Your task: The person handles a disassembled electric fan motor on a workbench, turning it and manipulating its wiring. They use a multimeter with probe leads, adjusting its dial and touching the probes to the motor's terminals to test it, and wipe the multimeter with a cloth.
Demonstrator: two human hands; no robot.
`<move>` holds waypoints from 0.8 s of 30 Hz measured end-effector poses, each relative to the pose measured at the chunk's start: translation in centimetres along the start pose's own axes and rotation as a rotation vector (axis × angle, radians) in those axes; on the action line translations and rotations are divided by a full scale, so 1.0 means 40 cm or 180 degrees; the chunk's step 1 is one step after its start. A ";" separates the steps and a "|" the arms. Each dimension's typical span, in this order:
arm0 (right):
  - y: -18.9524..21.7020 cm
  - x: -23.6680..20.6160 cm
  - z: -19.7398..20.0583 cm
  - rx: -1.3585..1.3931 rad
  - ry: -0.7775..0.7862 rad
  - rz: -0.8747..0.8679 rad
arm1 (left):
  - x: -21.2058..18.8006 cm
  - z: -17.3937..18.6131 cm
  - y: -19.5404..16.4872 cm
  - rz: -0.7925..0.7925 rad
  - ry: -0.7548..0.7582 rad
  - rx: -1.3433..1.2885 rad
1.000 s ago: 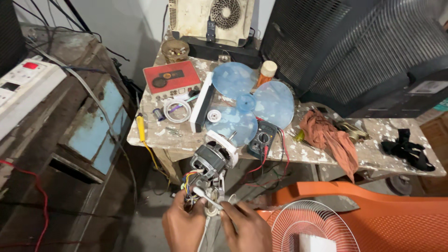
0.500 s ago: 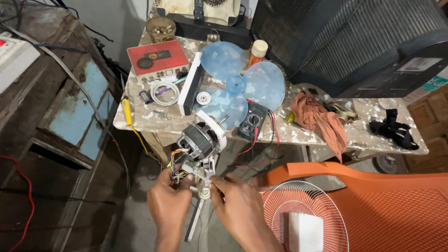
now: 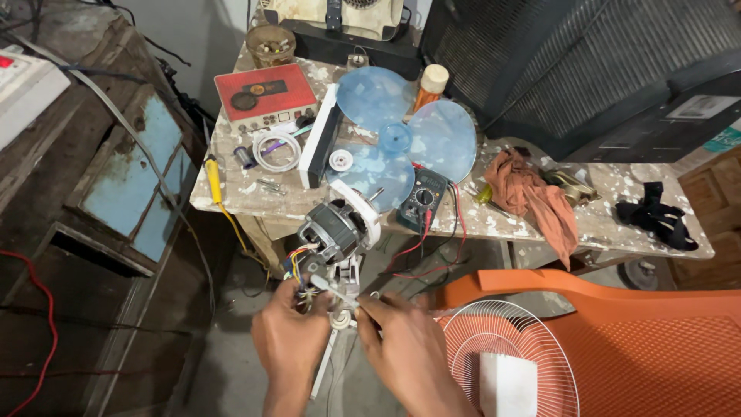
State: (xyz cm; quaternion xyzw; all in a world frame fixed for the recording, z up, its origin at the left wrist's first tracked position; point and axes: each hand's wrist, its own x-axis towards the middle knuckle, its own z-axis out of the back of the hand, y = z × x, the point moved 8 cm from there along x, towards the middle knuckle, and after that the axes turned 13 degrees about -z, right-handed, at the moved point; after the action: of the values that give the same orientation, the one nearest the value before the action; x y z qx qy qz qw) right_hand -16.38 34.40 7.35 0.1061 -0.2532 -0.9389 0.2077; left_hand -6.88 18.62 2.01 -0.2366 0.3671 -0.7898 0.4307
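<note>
Below the table edge, the left hand (image 3: pixel 292 340) closes its grip on the wired base of a fan motor (image 3: pixel 333 234), while the right hand (image 3: pixel 401 344) pinches a small white part (image 3: pixel 338 318) at the motor's lower end. Coloured wires (image 3: pixel 296 261) run from the motor into the left hand. Right of the hands, a white fan guard (image 3: pixel 509 347) lies on an orange chair (image 3: pixel 656 340). Beyond, the table (image 3: pixel 602 224) carries a multimeter (image 3: pixel 423 197), a blue fan blade (image 3: pixel 401 135), a red box (image 3: pixel 265 93) and an orange rag (image 3: pixel 532 193).
</note>
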 end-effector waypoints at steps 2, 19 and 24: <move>0.012 0.009 -0.006 0.0034 -0.0078 0.0085 | -0.002 0.006 -0.014 -0.0131 -0.0075 -0.0056; 0.027 0.000 -0.021 0.0005 -0.0235 0.0113 | -0.008 0.025 0.002 -0.1116 -0.0293 -0.0141; 0.007 -0.015 -0.013 -0.0013 -0.0190 -0.0256 | 0.009 0.039 0.009 -0.1164 -0.0243 -0.0149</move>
State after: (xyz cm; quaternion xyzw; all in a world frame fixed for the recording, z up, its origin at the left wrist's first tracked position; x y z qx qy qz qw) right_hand -15.58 34.23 7.10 0.0877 -0.2528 -0.9498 0.1623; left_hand -5.83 17.60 2.72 -0.3392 0.3196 -0.8366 0.2880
